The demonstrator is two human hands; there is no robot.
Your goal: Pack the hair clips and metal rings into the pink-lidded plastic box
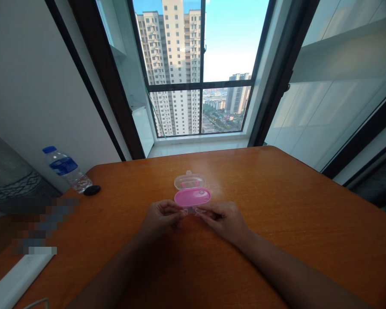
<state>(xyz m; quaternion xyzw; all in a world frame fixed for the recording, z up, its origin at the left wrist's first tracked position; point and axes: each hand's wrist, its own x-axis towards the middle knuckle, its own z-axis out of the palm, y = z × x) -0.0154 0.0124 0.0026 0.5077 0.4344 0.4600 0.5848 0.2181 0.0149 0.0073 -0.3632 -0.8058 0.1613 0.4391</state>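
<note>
Our left hand (161, 219) and right hand (223, 221) pinch narrow fingers (175, 209) on tiny, clear, flimsy plastic pieces (184, 212), light and best held by their edges, just before a pink oval plastic case (192, 197).

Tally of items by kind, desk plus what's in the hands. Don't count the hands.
Plastic water bottle: 1
Black round disc: 1
White flat bar: 1
Open pink-and-clear plastic case: 1
Small clear pieces: 2
Total: 6
</note>
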